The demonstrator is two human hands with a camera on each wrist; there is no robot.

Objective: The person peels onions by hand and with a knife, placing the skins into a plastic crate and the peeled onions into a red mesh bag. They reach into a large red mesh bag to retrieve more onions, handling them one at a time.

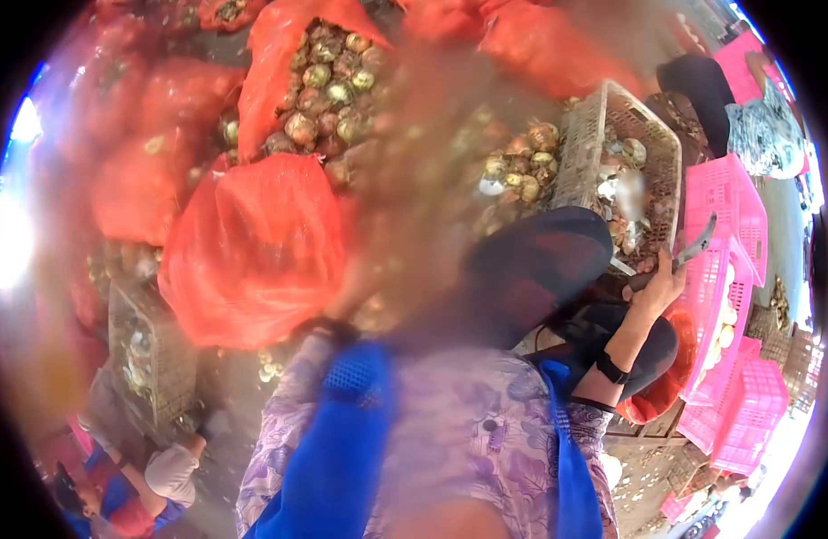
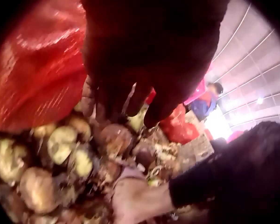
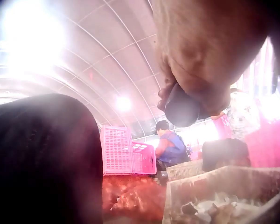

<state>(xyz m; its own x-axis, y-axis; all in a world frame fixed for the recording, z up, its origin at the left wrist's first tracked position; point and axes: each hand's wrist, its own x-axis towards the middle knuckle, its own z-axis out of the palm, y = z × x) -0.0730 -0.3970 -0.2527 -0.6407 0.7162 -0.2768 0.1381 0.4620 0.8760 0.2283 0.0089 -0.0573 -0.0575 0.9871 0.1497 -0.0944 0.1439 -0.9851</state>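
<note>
My right hand (image 1: 658, 289) grips a knife (image 1: 699, 239) with a curved blade, held beside the worn plastic crate (image 1: 582, 148). In the right wrist view that hand (image 3: 207, 60) curls round the dark handle (image 3: 182, 108). My left hand (image 2: 151, 56) appears in its wrist view as a dark shape, fingers pointing down over a heap of onions (image 2: 39, 189). Its fingertips overlap an onion (image 2: 115, 139) with brownish skin; whether they touch it I cannot tell. In the head view the left hand is lost behind blur.
Red mesh sacks (image 1: 256, 251) lie ahead and left, one spilling onions (image 1: 319, 90). Pink crates (image 1: 721, 216) stand at the right. The worn crate holds peelings (image 1: 625, 193). Another person (image 1: 144, 485) sits at the lower left, beside a slatted crate (image 1: 167, 386).
</note>
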